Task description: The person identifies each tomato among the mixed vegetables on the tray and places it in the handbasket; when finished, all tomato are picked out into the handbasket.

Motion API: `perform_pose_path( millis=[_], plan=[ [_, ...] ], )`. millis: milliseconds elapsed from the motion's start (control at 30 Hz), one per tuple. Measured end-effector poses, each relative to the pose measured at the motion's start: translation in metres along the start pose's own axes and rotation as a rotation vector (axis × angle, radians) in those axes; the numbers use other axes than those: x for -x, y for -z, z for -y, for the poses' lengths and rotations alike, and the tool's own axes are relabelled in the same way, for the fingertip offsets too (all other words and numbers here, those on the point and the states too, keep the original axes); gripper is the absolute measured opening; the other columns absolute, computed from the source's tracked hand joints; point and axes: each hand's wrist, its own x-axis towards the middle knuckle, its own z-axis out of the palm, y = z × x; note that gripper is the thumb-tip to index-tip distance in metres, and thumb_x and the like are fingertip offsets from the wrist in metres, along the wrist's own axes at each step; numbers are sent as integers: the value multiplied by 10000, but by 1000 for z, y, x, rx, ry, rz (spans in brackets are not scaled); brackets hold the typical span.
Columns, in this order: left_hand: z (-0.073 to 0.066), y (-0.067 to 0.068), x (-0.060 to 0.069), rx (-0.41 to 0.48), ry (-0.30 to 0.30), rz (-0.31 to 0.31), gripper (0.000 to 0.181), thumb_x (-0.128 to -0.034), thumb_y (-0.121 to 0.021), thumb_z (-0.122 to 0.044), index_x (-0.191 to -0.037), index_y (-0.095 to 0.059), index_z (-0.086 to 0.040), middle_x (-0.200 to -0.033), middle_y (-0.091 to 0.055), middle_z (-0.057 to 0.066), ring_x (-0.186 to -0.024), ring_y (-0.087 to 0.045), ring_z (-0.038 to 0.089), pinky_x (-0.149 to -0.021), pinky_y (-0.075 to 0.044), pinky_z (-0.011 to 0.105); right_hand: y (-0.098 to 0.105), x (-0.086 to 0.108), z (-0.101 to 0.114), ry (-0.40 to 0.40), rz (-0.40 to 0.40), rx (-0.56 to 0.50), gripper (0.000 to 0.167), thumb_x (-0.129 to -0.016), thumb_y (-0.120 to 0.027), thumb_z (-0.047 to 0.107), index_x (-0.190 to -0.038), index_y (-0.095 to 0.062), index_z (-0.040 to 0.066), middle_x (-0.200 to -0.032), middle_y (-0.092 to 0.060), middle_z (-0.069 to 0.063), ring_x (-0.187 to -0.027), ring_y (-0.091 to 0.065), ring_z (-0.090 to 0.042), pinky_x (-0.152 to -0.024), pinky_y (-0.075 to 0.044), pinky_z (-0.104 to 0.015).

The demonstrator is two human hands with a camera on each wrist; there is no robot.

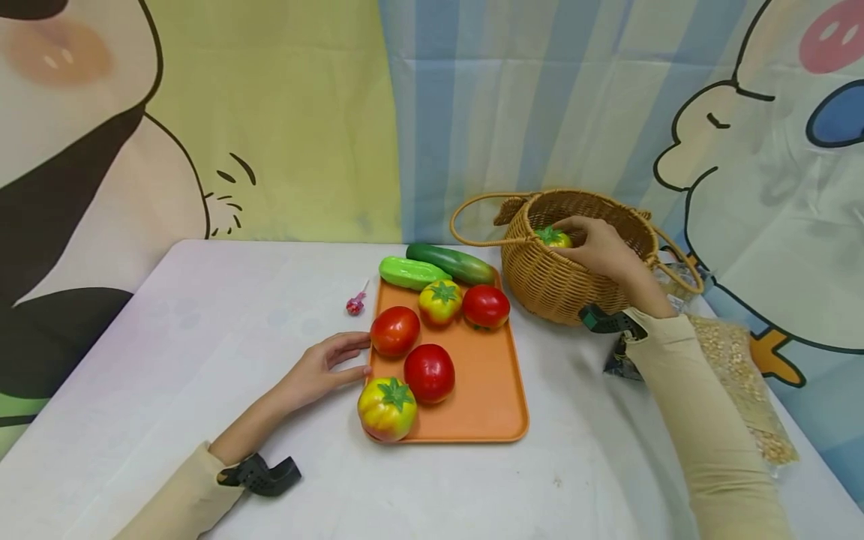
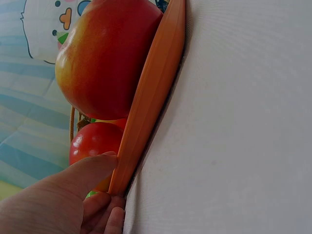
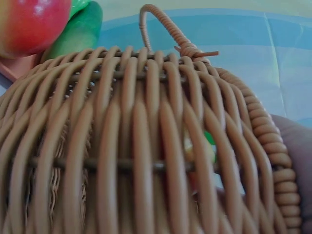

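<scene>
1. Gripping a yellow tomato (image 1: 553,238) inside the basket (image 1: 540,281), the right hand (image 1: 597,244) could drop it if the hold is loose.
2. Fingers relaxed, the left hand (image 1: 317,373) touches the tray (image 1: 479,394); a shove might roll the corner tomato (image 1: 387,410) off.
3. Visible: three yellow tomatoes, three red tomatoes (image 1: 430,373), two cucumbers (image 1: 451,264), one basket, one tray, one lollipop (image 1: 355,305).

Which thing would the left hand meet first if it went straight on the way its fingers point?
The orange tray: the left hand touches its edge. Just beyond sits a red tomato, probably next, though depth is unclear.
</scene>
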Motion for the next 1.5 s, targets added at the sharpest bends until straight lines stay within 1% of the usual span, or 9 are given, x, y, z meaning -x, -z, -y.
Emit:
perform_pose_path(
  millis=[200,333,533,633,833,1033,1233,1367,1500],
  plan=[
    [1,-1,-1,6,-3,-3,583,-858,-748,-84,-1365,-496,56,-1374,-530,229,-1269,-525,356,-1052,-443,369,3,0,0,-6,36,-11,492,-965,-627,191,-1382,-487,-31,-1361,-475,-317,-1174,-511,-480,-946,-460,-599],
    [0,0,-1,1,-2,-4,585,-862,-746,-89,-1368,-493,57,-1373,-531,229,-1269,-526,356,-1053,-441,371,4,0,1,-20,73,-7,487,-975,-609,187,-1396,-480,-23,-1383,-458,-313,-1163,-511,-468,-906,-469,-583],
    [-1,1,-1,-4,6,-5,587,-863,-746,-95,-1369,-492,57,-1373,-530,231,-1265,-529,359,-1052,-440,378,4,-3,1,-16,101,-59,451,-970,-611,170,-1374,-517,-8,-1393,-487,-269,-1244,-480,-440,-990,-442,-576],
    [0,1,0,-10,5,-8,584,-863,-747,-96,-1365,-494,61,-1368,-534,234,-1257,-535,362,-1048,-445,381,4,-3,0,-4,98,-74,444,-965,-617,152,-1369,-524,-4,-1391,-498,-258,-1242,-496,-437,-1011,-439,-575],
    [0,1,0,-12,5,-4,586,-862,-747,-96,-1365,-492,63,-1369,-533,235,-1256,-536,364,-1048,-445,384,2,-3,0,18,74,-54,423,-963,-612,118,-1361,-536,-4,-1360,-519,-265,-1195,-531,-438,-979,-464,-570],
    [0,1,0,-16,6,1,583,-865,-745,-103,-1364,-492,64,-1373,-530,236,-1256,-534,367,-1049,-443,393,1,0,-1,25,52,-52,414,-969,-620,176,-1341,-560,5,-1329,-547,-260,-1175,-543,-420,-970,-465,-567],
    [0,0,0,-15,10,1,581,-865,-746,-108,-1364,-497,56,-1375,-531,227,-1259,-533,361,-1051,-442,395,-2,4,-1,78,-38,-29,370,-959,-637,178,-1281,-610,-3,-1215,-620,-262,-1076,-600,-415,-879,-510,-543],
    [0,0,0,-15,15,-1,583,-864,-747,-110,-1365,-497,53,-1372,-535,227,-1255,-537,363,-1050,-443,395,-4,5,-2,109,-84,-22,361,-960,-635,190,-1264,-621,-5,-1148,-648,-251,-1029,-622,-397,-796,-531,-466],
    [0,0,1,-13,14,-3,585,-863,-748,-104,-1366,-495,54,-1368,-537,230,-1250,-540,366,-1049,-444,396,-5,6,-2,118,-126,-22,372,-957,-641,217,-1266,-625,11,-1149,-649,-223,-1014,-625,-367,-768,-519,-431]
  ],
)
